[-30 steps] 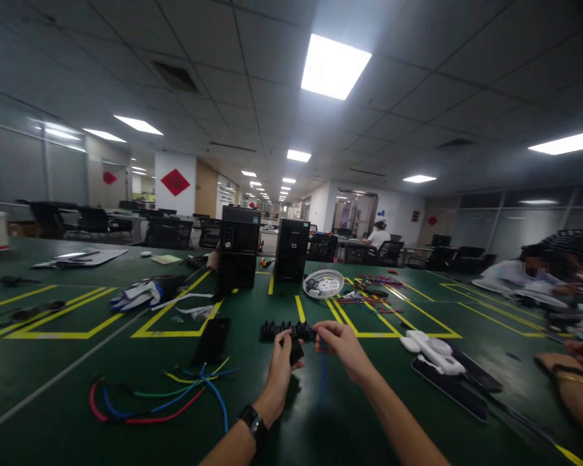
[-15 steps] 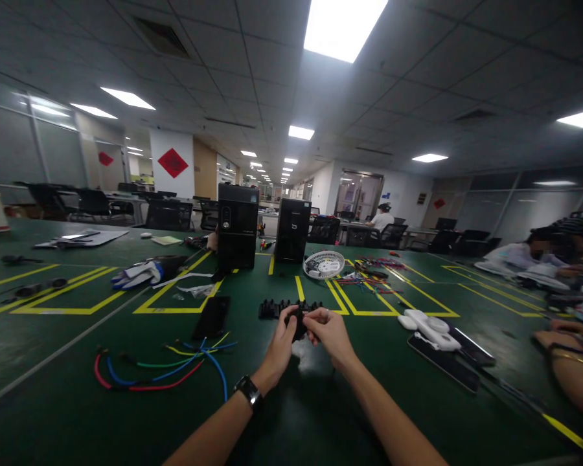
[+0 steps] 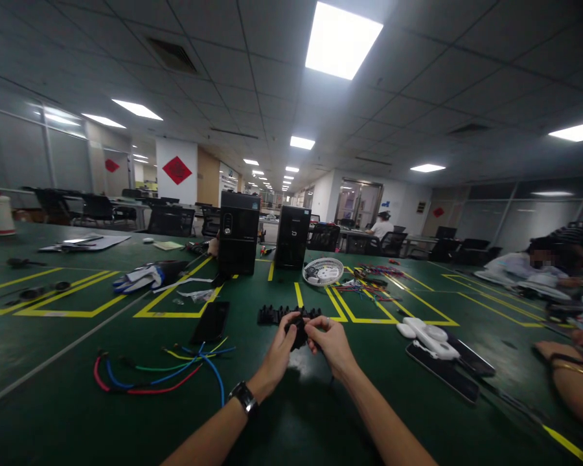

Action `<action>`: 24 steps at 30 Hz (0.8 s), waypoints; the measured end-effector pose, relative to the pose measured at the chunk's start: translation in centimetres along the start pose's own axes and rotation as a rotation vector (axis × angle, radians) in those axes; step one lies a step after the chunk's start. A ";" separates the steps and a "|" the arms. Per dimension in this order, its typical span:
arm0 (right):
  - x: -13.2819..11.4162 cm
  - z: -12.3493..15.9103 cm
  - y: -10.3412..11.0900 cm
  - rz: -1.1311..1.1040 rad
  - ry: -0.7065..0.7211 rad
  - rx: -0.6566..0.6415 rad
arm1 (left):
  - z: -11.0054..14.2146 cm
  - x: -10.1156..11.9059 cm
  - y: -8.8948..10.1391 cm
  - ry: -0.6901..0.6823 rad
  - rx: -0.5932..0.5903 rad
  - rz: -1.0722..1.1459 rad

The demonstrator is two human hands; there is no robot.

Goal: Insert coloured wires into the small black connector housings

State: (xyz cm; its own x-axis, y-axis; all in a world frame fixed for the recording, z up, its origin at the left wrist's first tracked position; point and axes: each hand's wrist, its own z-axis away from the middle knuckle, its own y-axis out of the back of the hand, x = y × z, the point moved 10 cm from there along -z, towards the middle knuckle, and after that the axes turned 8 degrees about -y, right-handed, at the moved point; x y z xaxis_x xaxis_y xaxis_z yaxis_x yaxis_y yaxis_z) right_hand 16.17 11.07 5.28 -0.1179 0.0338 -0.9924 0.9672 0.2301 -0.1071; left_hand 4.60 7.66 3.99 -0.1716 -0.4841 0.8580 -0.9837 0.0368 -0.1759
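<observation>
My left hand (image 3: 274,355), with a dark watch on its wrist, is closed around a small black block-shaped part (image 3: 298,334). Pressed against the right side of this part are the pinched fingertips of my right hand (image 3: 332,343); the blue wire they held a second ago is now hidden from view. Just beyond both hands lies a row of black knobbed parts, like a terminal strip (image 3: 268,315), partly covered by my fingers. Left of the hands rests a black phone-like slab (image 3: 212,322). Nearer to me spreads a bunch of coloured wires (image 3: 175,375), blue, red, green and yellow.
Two black computer-like towers (image 3: 238,239) stand at the far side. Beside them sits a white basket (image 3: 323,272) near loose wires (image 3: 379,275). White devices (image 3: 430,336) and dark phones (image 3: 442,372) lie right. Another person's arm (image 3: 571,382) rests at the right edge.
My right hand has moved left, bringing its fingertips from the strip's right end to the black part. The blue wire hanging below it has gone out of sight. My left hand keeps its hold.
</observation>
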 end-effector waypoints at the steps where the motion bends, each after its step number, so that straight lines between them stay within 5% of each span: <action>1: 0.1 -0.1 0.0 -0.001 -0.002 -0.009 | 0.0 0.3 0.0 -0.019 -0.009 -0.029; 10: 2.0 -0.7 -0.5 -0.068 -0.085 -0.119 | 0.5 2.1 -0.3 -0.121 -0.113 -0.234; 17: 3.2 -1.6 0.2 0.131 -0.102 -0.010 | 0.2 1.4 0.0 -0.103 -0.044 -0.243; 24: 3.9 -1.0 -1.9 0.053 -0.219 -0.274 | -0.6 1.2 1.8 -0.117 0.079 -0.224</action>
State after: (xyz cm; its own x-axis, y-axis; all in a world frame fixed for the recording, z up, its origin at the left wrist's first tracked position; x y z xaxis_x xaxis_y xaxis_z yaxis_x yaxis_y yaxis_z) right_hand 13.61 11.73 1.67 0.0108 -0.1498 -0.9887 0.8709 0.4873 -0.0643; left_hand 2.60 7.63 5.02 0.0616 -0.5706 0.8189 -0.9885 -0.1483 -0.0290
